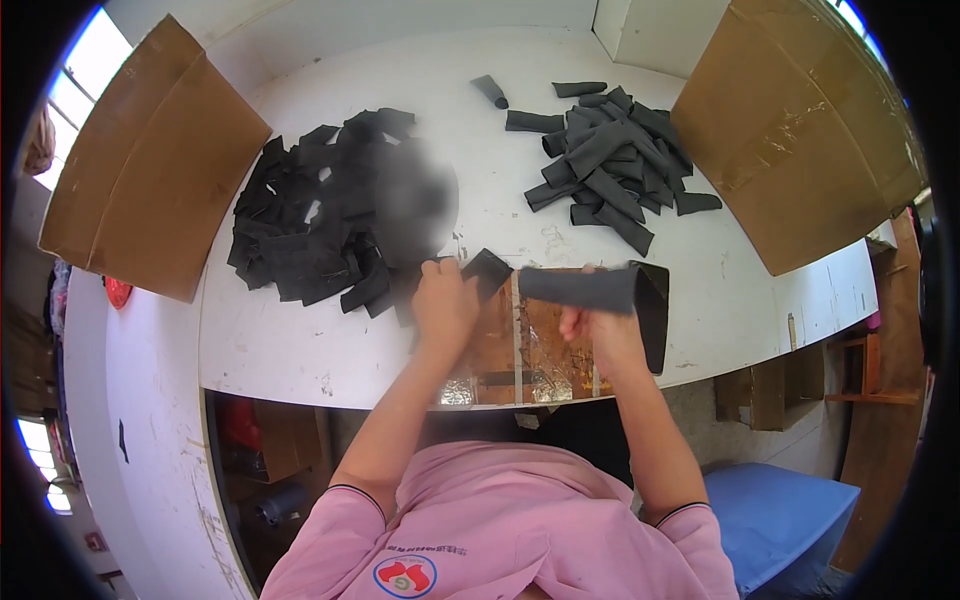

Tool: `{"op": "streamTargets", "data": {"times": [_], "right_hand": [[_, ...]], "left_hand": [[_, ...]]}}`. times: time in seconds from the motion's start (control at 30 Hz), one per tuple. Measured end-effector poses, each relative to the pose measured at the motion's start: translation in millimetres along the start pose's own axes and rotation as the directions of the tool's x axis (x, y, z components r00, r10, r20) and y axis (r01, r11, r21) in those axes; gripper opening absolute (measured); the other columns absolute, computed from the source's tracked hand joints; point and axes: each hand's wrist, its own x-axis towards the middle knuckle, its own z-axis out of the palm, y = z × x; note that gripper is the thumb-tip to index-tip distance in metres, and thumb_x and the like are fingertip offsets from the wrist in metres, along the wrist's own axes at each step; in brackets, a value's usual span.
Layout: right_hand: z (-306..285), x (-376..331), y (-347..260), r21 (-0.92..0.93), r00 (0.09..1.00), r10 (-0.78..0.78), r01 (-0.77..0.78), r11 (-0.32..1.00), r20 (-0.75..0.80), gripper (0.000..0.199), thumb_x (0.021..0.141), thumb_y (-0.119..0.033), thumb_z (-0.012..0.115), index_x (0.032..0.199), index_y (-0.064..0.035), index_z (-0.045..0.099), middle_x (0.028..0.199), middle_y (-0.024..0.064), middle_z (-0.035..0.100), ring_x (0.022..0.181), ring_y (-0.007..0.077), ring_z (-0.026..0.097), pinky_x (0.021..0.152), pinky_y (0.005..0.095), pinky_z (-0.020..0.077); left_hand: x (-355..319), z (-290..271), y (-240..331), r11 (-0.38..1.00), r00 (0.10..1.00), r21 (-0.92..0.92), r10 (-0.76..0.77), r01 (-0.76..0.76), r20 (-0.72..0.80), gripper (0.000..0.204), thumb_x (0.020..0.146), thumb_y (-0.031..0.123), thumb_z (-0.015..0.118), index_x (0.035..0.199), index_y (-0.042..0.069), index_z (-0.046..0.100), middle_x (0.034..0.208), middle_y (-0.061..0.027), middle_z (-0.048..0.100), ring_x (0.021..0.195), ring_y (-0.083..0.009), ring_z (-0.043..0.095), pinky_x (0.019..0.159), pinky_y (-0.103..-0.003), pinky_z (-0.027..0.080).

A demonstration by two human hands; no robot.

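My left hand (445,308) is closed at the left edge of a worn brown board (545,335), its fingers pinching a flat black fabric piece (488,272). Above the board, my right hand (612,340) grips a dark grey fabric tube (580,290), which lies crosswise over the fingers and is slightly blurred. The thumb shows below the tube; the other fingers are mostly hidden by it. Left of my left hand spreads a heap of flat black pieces (310,220), partly covered by a blurry patch. A pile of similar grey tubes (610,150) lies at the far right.
Tall cardboard panels stand on the left (150,160) and right (800,130) of the white table (490,190). A black strip (656,320) borders the board's right side. One loose tube (488,90) lies at the back. A blue cover (780,520) is below the table at right.
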Motion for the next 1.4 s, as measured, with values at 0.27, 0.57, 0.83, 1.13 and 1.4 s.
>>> {"op": "streamTargets", "data": {"times": [0.27, 0.57, 0.83, 1.13, 1.4], "right_hand": [[-3, 36, -13, 0.763, 0.98, 0.069, -0.187, 0.618, 0.184, 0.026, 0.086, -0.013, 0.042, 0.104, 0.0055, 0.043, 0.104, 0.0195, 0.053, 0.089, 0.0265, 0.056, 0.075, 0.0339, 0.0478], [8, -30, -3, -0.182, 0.991, 0.043, -0.02, 0.983, 0.124, 0.021, 0.08, -0.015, 0.056, 0.094, 0.0012, 0.055, 0.077, 0.0063, 0.057, 0.074, 0.0104, 0.054, 0.065, 0.0237, 0.0448], [40, -64, 37, 0.534, 0.932, 0.291, -0.362, 0.764, 0.216, 0.022, 0.078, -0.014, 0.061, 0.097, -0.0038, 0.054, 0.09, 0.0063, 0.056, 0.08, 0.0162, 0.056, 0.072, 0.0313, 0.0471], [20, -67, 43, 0.654, 0.956, 0.273, -0.275, 0.704, 0.108, 0.02, 0.079, -0.011, 0.059, 0.097, -0.0046, 0.053, 0.086, 0.0067, 0.059, 0.08, 0.0192, 0.059, 0.072, 0.035, 0.0503], [21, -68, 44, 0.636, 0.955, 0.284, -0.271, 0.723, 0.083, 0.021, 0.077, -0.01, 0.063, 0.095, -0.0031, 0.053, 0.086, 0.0068, 0.058, 0.081, 0.018, 0.057, 0.072, 0.0338, 0.047]], "left_hand": [[13, -15, -14, 0.951, 0.996, -0.307, -0.051, 0.024, -0.08, 0.006, 0.073, 0.004, 0.057, 0.073, 0.002, 0.051, 0.073, -0.0135, 0.051, 0.064, -0.0296, 0.052, 0.058, -0.036, 0.042], [-21, -111, -10, 0.365, 0.886, -0.84, -0.387, 0.402, 0.256, 0.006, 0.078, 0.004, 0.057, 0.076, 0.004, 0.052, 0.066, 0.0042, 0.05, 0.06, -0.0036, 0.047, 0.053, -0.018, 0.038], [-61, -109, 41, 0.155, 0.789, -0.774, -0.083, 0.614, 0.609, 0.011, 0.081, 0.007, 0.057, 0.09, 0.002, 0.052, 0.075, -0.0004, 0.055, 0.065, -0.0035, 0.05, 0.059, -0.016, 0.041], [-92, -105, 43, -0.181, 0.689, -0.673, 0.038, 0.717, 0.724, 0.028, 0.076, 0.013, 0.057, 0.097, -0.004, 0.05, 0.077, -0.0092, 0.057, 0.062, -0.0131, 0.056, 0.054, -0.022, 0.045], [-94, -107, 43, -0.196, 0.682, -0.667, 0.016, 0.719, 0.731, 0.021, 0.077, 0.01, 0.056, 0.093, -0.003, 0.051, 0.071, -0.0085, 0.058, 0.058, -0.012, 0.056, 0.051, -0.021, 0.043]]}}
